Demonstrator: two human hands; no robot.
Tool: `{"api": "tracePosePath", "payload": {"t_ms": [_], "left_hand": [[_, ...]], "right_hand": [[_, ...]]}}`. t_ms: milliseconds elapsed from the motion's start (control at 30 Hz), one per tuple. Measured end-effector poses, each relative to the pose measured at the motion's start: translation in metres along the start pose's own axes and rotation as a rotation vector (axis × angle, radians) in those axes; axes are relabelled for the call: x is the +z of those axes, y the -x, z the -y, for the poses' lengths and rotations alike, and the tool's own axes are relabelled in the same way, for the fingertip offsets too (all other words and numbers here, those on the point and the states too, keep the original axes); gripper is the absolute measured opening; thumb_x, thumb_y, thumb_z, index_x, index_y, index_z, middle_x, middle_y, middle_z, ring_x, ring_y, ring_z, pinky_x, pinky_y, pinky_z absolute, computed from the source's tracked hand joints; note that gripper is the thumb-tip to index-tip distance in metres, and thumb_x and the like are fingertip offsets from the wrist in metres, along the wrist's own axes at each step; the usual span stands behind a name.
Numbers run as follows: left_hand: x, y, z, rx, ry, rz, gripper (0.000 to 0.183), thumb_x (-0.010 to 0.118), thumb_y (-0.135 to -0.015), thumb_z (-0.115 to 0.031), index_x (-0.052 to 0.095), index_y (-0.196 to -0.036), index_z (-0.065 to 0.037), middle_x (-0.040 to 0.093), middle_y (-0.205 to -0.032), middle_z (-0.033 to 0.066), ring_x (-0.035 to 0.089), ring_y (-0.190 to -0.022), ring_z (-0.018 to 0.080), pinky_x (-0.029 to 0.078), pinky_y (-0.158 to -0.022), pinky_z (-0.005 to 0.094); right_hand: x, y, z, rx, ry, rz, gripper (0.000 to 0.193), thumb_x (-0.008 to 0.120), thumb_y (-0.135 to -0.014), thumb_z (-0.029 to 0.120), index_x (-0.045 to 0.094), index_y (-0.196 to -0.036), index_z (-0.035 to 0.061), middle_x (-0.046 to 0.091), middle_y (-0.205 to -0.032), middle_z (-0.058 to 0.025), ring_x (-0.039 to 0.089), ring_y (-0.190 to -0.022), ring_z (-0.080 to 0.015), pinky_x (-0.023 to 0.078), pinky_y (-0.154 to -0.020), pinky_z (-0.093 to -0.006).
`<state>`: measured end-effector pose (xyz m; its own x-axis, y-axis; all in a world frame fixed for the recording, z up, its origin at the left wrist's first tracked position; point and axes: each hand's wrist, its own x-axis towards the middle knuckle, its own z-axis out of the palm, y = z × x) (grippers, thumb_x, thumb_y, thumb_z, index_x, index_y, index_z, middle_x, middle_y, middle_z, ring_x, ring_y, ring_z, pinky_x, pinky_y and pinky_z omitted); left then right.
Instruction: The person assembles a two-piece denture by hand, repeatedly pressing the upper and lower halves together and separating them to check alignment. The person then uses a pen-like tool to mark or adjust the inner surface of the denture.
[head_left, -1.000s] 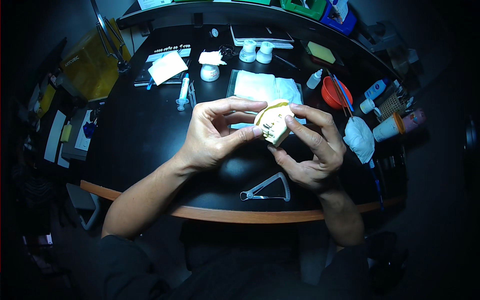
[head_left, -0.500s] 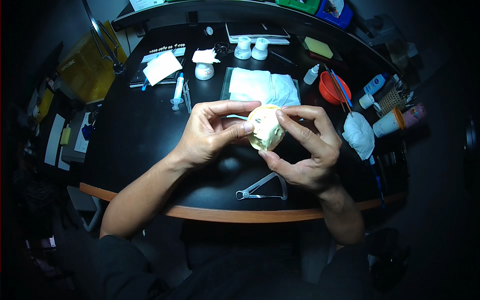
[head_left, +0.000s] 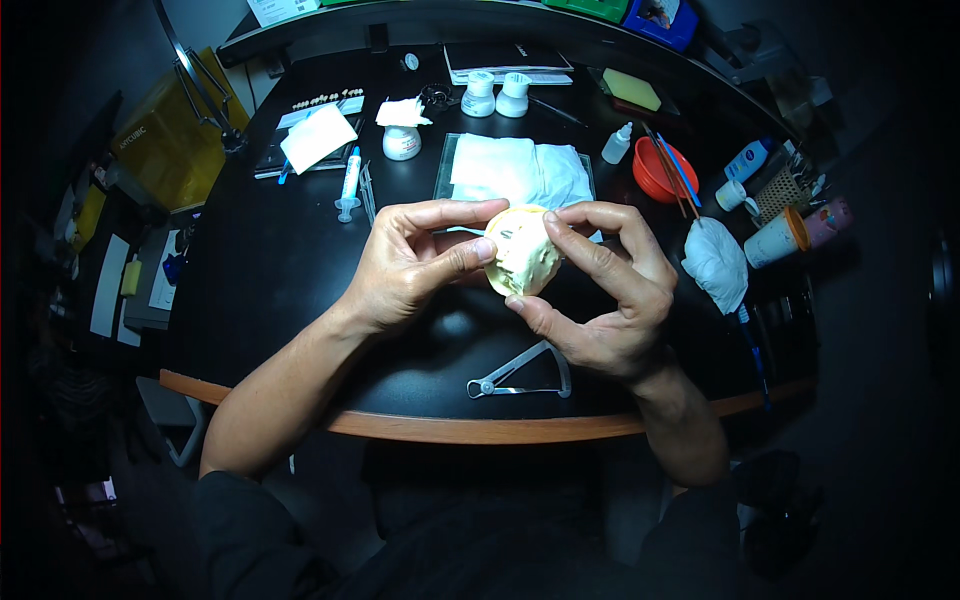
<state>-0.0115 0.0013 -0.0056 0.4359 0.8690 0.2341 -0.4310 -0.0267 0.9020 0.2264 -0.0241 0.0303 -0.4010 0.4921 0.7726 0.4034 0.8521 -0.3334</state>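
Both hands hold a pale yellow plaster dental cast (head_left: 521, 252) above the black table (head_left: 270, 260). My left hand (head_left: 410, 265) pinches its left side between thumb and forefinger. My right hand (head_left: 600, 290) cups its right side, with the thumb under it and the fingers curled over its top edge. The cast's moulded face is turned toward me. A metal caliper (head_left: 520, 375) lies on the table just below the hands.
Behind the hands lies a white cloth on a tray (head_left: 515, 165). A syringe (head_left: 349, 185), a small white jar (head_left: 401, 142), two white bottles (head_left: 497, 93), a dropper bottle (head_left: 617, 144), an orange bowl (head_left: 662, 170), a crumpled white cloth (head_left: 716, 262) and cups (head_left: 775, 238) stand around.
The cast has been turned in the hands, its moulded face now toward me. Both hands stay together at the same spot over the table.
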Motion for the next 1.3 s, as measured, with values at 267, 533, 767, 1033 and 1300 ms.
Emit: {"api": "tracePosePath", "payload": {"t_ms": [267, 533, 767, 1033, 1300], "left_hand": [[0.0017, -0.0001, -0.0022, -0.066, 0.022, -0.002, 0.049, 0.077, -0.094, -0.013, 0.062, -0.138, 0.005, 0.070, -0.126, 0.0187, 0.072, -0.108, 0.0206, 0.062, -0.094, 0.0342], [0.0046, 0.0003, -0.0027, -0.095, 0.057, 0.016, 0.053, 0.077, -0.093, -0.014, 0.060, -0.139, 0.007, 0.068, -0.127, 0.0197, 0.071, -0.113, 0.0211, 0.061, -0.098, 0.0337], [0.0050, 0.0001, -0.0016, -0.127, 0.051, -0.019, 0.054, 0.078, -0.094, -0.009, 0.058, -0.141, 0.007, 0.068, -0.128, 0.0188, 0.071, -0.113, 0.0208, 0.060, -0.099, 0.0329], [0.0012, -0.0013, 0.0027, -0.154, 0.100, -0.044, 0.056, 0.080, -0.093, -0.013, 0.058, -0.142, 0.005, 0.070, -0.125, 0.0179, 0.071, -0.112, 0.0210, 0.062, -0.096, 0.0350], [0.0052, -0.0007, -0.0025, -0.153, 0.070, -0.082, 0.054, 0.082, -0.092, -0.016, 0.061, -0.139, 0.003, 0.071, -0.121, 0.0152, 0.072, -0.108, 0.0184, 0.063, -0.093, 0.0332]], "right_hand": [[0.0020, 0.0031, -0.0010, 0.031, 0.030, 0.006, 0.058, 0.094, -0.069, 0.017, 0.075, -0.121, -0.0027, 0.064, -0.114, -0.0168, 0.065, -0.099, -0.0225, 0.058, -0.067, -0.0281], [0.0019, 0.0008, -0.0060, 0.058, 0.010, -0.001, 0.059, 0.094, -0.074, 0.022, 0.073, -0.122, -0.0070, 0.066, -0.108, -0.0177, 0.069, -0.096, -0.0245, 0.060, -0.075, -0.0316], [0.0023, 0.0034, -0.0055, 0.202, -0.114, 0.023, 0.057, 0.091, -0.080, 0.021, 0.072, -0.126, -0.0061, 0.068, -0.110, -0.0169, 0.070, -0.096, -0.0221, 0.060, -0.072, -0.0293], [0.0035, 0.0046, -0.0086, 0.263, -0.220, 0.060, 0.055, 0.087, -0.085, 0.017, 0.068, -0.132, -0.0057, 0.067, -0.116, -0.0173, 0.069, -0.101, -0.0214, 0.059, -0.076, -0.0284], [0.0040, 0.0043, -0.0042, 0.425, -0.359, 0.064, 0.054, 0.083, -0.090, 0.016, 0.065, -0.135, -0.0073, 0.065, -0.122, -0.0178, 0.069, -0.108, -0.0215, 0.060, -0.082, -0.0279]]}}
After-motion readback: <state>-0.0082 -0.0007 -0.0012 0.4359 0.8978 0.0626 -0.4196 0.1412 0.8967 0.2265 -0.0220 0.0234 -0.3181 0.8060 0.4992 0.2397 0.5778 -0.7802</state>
